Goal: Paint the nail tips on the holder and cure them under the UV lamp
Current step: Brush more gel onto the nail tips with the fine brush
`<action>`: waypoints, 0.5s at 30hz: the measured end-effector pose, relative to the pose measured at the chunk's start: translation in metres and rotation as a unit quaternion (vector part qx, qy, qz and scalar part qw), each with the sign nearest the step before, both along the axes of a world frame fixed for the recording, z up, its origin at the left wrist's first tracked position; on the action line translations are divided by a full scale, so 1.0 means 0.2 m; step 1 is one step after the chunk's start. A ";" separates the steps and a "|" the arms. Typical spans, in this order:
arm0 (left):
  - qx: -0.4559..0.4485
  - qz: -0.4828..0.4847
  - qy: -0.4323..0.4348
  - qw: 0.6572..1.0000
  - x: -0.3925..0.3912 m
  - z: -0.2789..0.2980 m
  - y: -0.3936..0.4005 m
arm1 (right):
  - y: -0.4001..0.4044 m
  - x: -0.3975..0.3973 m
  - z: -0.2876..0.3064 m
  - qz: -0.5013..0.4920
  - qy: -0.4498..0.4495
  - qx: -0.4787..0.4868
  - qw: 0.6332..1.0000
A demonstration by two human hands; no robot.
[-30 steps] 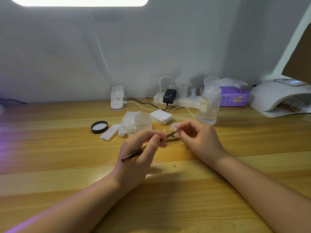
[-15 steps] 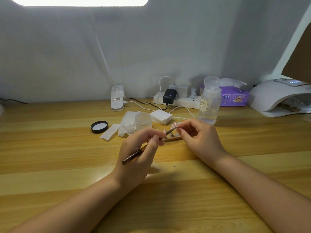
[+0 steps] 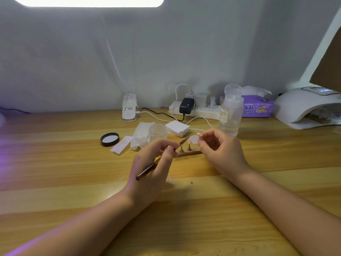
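On the wooden table (image 3: 55, 172), the left hand (image 3: 153, 169) pinches a brush (image 3: 158, 161) over the holder (image 3: 188, 153), while the right hand (image 3: 221, 150) pinches a nail tip (image 3: 199, 134) just above it, with the lamp (image 3: 306, 108) far right.

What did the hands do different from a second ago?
The right hand has lifted a nail tip up off the wooden holder, pinched in its fingers; a second ago it was down at the holder. The left hand still grips the brush, its tip now pointing at the lifted nail. The jar, black lid, bottle and UV lamp stayed put.
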State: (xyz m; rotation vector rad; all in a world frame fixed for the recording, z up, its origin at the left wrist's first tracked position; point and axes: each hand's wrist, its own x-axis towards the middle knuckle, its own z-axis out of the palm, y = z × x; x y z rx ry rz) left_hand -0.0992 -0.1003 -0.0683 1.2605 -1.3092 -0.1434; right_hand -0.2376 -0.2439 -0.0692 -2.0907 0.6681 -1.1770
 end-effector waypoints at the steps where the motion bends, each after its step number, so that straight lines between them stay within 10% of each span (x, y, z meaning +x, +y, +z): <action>1: 0.000 0.009 0.006 1.000 0.00 0.00 0.00 | 0.00 0.00 0.00 0.000 -0.001 0.005 1.000; 15: 0.028 0.034 -0.010 0.999 0.00 0.01 0.00 | -0.06 0.01 0.00 -0.090 0.195 0.021 0.976</action>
